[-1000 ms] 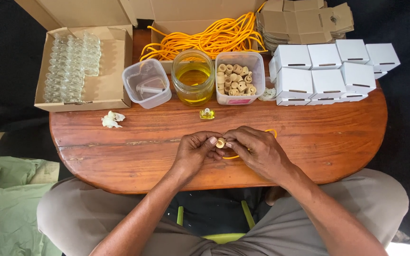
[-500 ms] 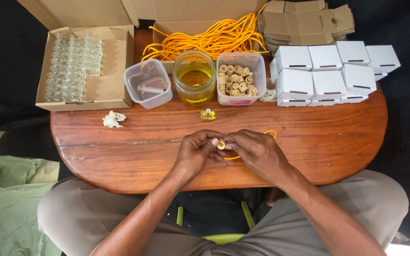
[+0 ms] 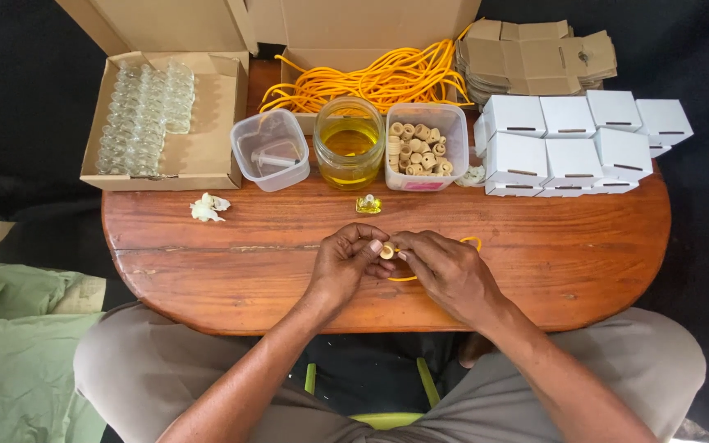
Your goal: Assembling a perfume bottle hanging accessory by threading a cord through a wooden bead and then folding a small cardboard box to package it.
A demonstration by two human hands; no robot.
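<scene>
Left hand (image 3: 345, 264) & right hand (image 3: 446, 271) meet over oval brown wooden table (image 3: 584, 254), both grips pinched on small round tan cork (image 3: 386, 250) at front-centre; thin orange cord loop (image 3: 471, 241) under right hand. Tiny yellow-filled glass bottle (image 3: 368, 204) stands just behind.

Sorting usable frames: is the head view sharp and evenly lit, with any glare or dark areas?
Head view: sharp, soft even light; mild sheen on the wooden table and jar; black surroundings lose detail; left hand and right hand around the cork are crisp, unblurred.
</scene>
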